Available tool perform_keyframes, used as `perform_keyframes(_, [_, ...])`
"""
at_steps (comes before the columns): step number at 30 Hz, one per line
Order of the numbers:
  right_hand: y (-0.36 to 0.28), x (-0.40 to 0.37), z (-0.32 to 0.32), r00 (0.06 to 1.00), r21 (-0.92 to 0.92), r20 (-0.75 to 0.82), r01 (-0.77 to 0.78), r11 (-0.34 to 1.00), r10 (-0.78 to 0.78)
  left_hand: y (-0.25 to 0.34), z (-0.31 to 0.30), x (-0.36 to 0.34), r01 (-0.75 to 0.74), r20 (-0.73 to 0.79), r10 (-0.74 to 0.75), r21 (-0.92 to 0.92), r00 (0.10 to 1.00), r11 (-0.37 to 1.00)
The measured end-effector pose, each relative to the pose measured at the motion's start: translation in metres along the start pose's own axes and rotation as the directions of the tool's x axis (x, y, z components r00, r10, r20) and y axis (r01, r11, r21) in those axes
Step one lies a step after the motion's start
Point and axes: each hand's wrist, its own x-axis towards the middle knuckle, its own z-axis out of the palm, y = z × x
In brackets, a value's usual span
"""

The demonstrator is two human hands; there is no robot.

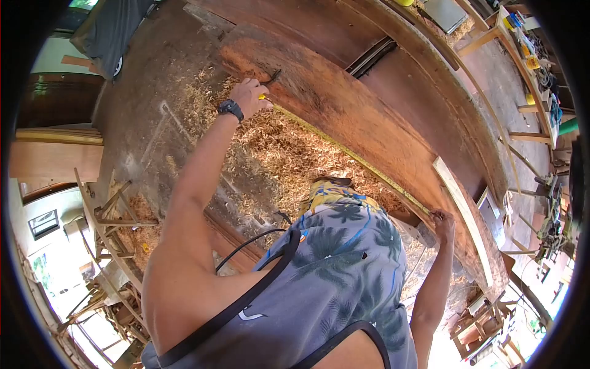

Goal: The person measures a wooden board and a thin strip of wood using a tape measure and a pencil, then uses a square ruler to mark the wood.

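A yellow tape measure (347, 152) is stretched along the near edge of a large reddish-brown wooden slab (362, 123). At its upper left end, my left hand (249, 98), with a dark watch on the wrist, is closed on the tape beside the slab's edge. A small yellow part shows at the fingertips. My right hand (442, 222) pinches the tape at the other end, against the slab's edge. Which hand has the case is hidden. Across the slab's right part lies a pale narrow wooden strip (464, 215), just beyond my right hand.
Wood shavings (276, 144) cover the floor between me and the slab. A black cable (249, 243) curves at my left side. Another long board (455, 92) lies behind the slab. A cluttered workbench (533, 80) stands far right, and wooden frames (110, 227) stand at left.
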Motion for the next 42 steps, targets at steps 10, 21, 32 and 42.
perform_keyframes(10, [0.000, -0.001, 0.000, 0.999, 0.019, 0.020, -0.038, 0.999, 0.037, 0.019, -0.015, 0.014, 0.037, 0.152, -0.042, 0.036, 0.987, 0.999])
perform_keyframes(21, [0.000, 0.000, 0.003, 1.000, 0.063, -0.015, -0.003, 0.998, 0.004, 0.005, -0.011, 0.044, 0.028, 0.095, -0.032, 0.041, 0.995, 0.999])
perform_keyframes(32, [0.000, -0.001, 0.004, 1.000, 0.121, -0.003, -0.019, 0.992, 0.020, -0.013, -0.009, 0.059, 0.013, 0.080, -0.020, 0.080, 0.997, 0.997])
perform_keyframes(42, [-0.003, 0.000, 0.002, 0.999, 0.095, -0.004, -0.034, 0.995, 0.035, -0.054, -0.025, 0.067, 0.144, 0.105, -0.162, 0.160, 0.981, 0.977])
